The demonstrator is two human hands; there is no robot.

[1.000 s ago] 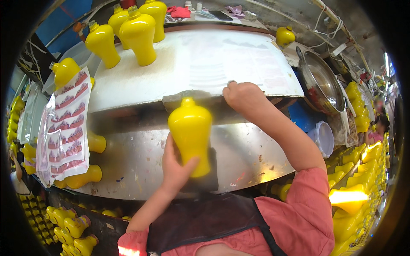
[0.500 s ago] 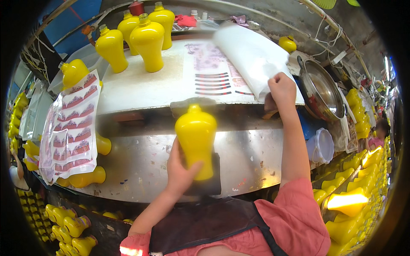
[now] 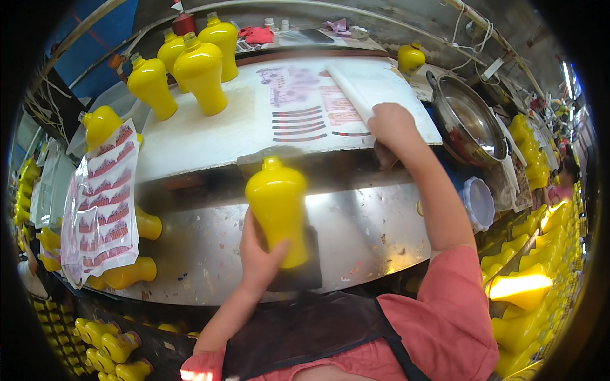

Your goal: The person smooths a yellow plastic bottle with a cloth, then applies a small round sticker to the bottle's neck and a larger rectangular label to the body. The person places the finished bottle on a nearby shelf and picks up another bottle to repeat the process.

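Note:
A glossy yellow bottle (image 3: 275, 203) with a narrow neck stands upright before me, its base against a dark block. My left hand (image 3: 259, 254) is closed around its lower left side, thumb across the front. Beyond it, my right hand (image 3: 391, 124) is closed at the near edge of a white sheet (image 3: 375, 82), whose left side curls up. Whatever the right fingertips pinch is mostly hidden, but the sheet runs up to them. Beside the sheet lie printed decals (image 3: 298, 124) with dark stripes, purple flowers and pink panels, on a white board (image 3: 197, 143).
Several yellow bottles (image 3: 200, 76) stand on the board's left. A printed decal sheet (image 3: 105, 203) hangs over bottles at the left. At the right are a metal basin (image 3: 470, 120), a pale bucket (image 3: 478, 203) and racked yellow bottles (image 3: 521, 286). A metal worktop (image 3: 356, 222) lies below.
The white sheet has come down from its raised, spread position and now curls low, showing more of the pink decals. My right hand has moved left with it. My left hand keeps holding the bottle.

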